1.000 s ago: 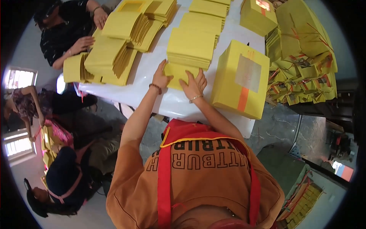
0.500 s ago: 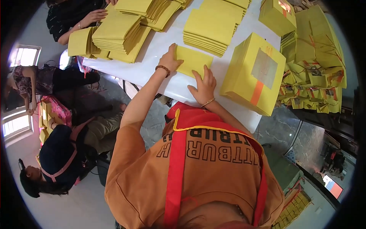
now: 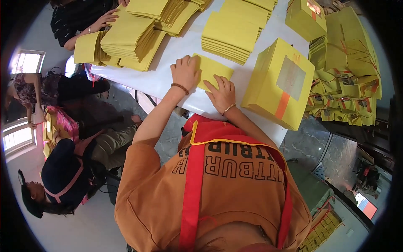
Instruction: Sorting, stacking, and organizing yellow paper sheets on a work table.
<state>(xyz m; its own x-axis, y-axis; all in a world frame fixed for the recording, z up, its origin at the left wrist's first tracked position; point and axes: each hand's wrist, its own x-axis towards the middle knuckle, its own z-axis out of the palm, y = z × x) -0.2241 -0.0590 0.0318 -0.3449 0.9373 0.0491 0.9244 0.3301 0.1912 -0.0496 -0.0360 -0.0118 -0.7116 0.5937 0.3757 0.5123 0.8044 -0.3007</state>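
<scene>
A flat yellow folded paper piece (image 3: 214, 69) lies on the white-covered table in front of me. My left hand (image 3: 184, 73) rests at its left edge, fingers bent and slightly apart, pressing down beside and partly on it. On its near right edge lies my right hand (image 3: 221, 93), fingers spread, holding nothing. Just beyond stands a neat stack of yellow folded pieces (image 3: 228, 35). To the right sits a large yellow paper block (image 3: 264, 80) with an orange strip and a clear window.
More yellow stacks (image 3: 128, 38) cover the table's left part, where another person's hand (image 3: 105, 20) rests. A second yellow box (image 3: 304, 19) and piled yellow bundles (image 3: 344, 84) are at the right. Two people work at the left near a pink-wrapped pile (image 3: 63, 122).
My left hand has bent its fingers, its thumb drawn in, and shifted slightly nearer to me. My right hand has moved slightly left and lies flatter on the yellow piece.
</scene>
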